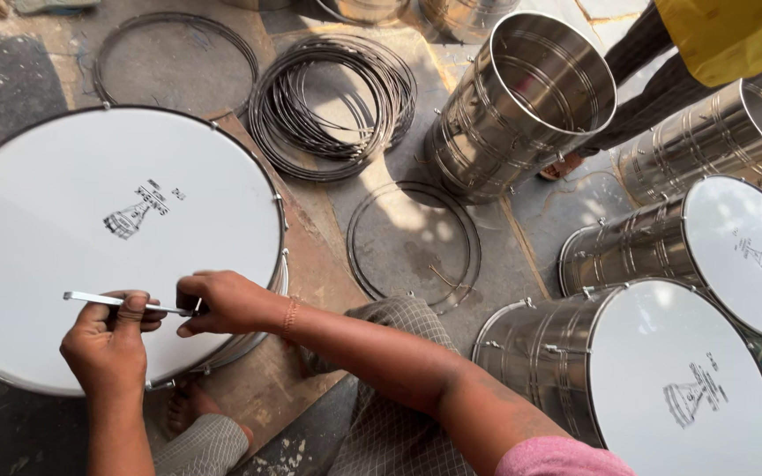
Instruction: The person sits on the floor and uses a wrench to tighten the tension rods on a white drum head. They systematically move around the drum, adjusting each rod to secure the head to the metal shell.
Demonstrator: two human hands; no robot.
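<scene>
Fingers (pixel 134 310) of the left hand (pixel 108 348) curl shut around a thin metal rod (pixel 116 302); the right hand (pixel 222 301) pinches its other end closed. Both rest over the white drumhead (pixel 90 229), toward six o'clock. Wire hoops (pixel 332 106) lie at one o'clock beyond.

Both hands (pixel 112 339) (pixel 222 302) on thin metal rod (pixel 125 303) over white drumhead (pixel 90 238)

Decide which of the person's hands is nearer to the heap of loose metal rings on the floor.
Right. The right hand rests over the big drum's right edge, below the heap of rings. The left hand is farther left and lower, holding the metal tool.
</scene>
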